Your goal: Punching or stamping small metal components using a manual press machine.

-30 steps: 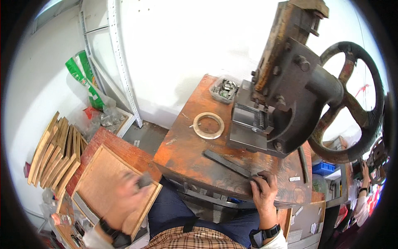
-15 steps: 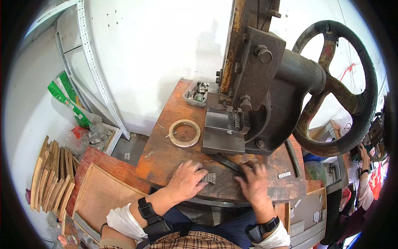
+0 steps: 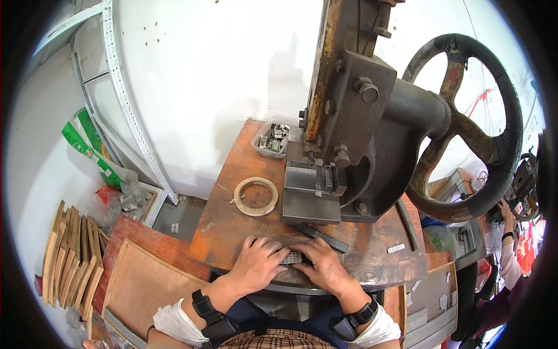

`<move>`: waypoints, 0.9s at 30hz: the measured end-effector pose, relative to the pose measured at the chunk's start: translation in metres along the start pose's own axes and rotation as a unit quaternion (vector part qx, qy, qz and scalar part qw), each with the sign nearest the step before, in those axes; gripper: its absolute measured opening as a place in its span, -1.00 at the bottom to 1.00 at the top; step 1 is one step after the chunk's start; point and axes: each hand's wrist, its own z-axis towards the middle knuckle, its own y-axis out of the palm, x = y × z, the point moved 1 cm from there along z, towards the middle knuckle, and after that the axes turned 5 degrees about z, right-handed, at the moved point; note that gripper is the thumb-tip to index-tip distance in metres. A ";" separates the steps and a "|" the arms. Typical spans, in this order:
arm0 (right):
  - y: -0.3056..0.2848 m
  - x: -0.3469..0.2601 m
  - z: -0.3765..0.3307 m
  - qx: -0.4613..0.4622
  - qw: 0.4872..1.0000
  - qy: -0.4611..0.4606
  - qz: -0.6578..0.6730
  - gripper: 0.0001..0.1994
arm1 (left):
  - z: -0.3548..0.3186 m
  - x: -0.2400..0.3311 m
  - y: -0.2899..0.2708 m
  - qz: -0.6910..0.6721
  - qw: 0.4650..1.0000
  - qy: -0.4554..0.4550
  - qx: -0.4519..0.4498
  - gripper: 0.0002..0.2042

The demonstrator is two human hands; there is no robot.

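Observation:
A small bundle of ridged silver metal pieces lies at the front of the wooden bench top, between my two hands. My left hand grips its left end with thumb and fingers. At the right end, my right hand is closed on the same bundle, fingers hiding part of it. Just beyond the right fingers lies a dark flat metal bar, set at a slant. A short row of silver pieces rests farther right.
A heavy hand press with a large handwheel stands behind. A roll of tape and a clear tub of metal parts sit left of it. Wooden boards lean at far left. Another person's hand shows at far right.
My right hand has moved left from beside the dark bar and closed on the right end of the metal bundle. My left hand stays at its left end. The view has shifted slightly.

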 end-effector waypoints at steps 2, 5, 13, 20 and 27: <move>-0.002 -0.003 0.001 0.017 1.000 -0.005 0.000 -0.53 | 0.001 -0.001 -0.001 -0.027 0.999 -0.033 0.011 -0.63; -0.010 -0.014 0.006 0.039 0.999 -0.007 -0.001 -0.52 | 0.011 0.000 -0.013 -0.154 0.981 -0.090 0.070 -0.63; -0.061 -0.003 0.086 0.218 0.971 0.021 -0.099 -0.61 | 0.119 -0.054 0.001 -0.275 0.926 -0.146 0.215 -0.68; -0.061 0.001 0.094 0.263 0.886 -0.019 -0.380 -0.81 | 0.140 -0.068 0.013 -0.146 0.959 -0.141 0.197 -0.73; -0.060 0.001 0.107 0.186 0.854 -0.005 -0.487 -0.93 | 0.149 -0.068 0.025 -0.071 0.955 -0.131 0.255 -0.73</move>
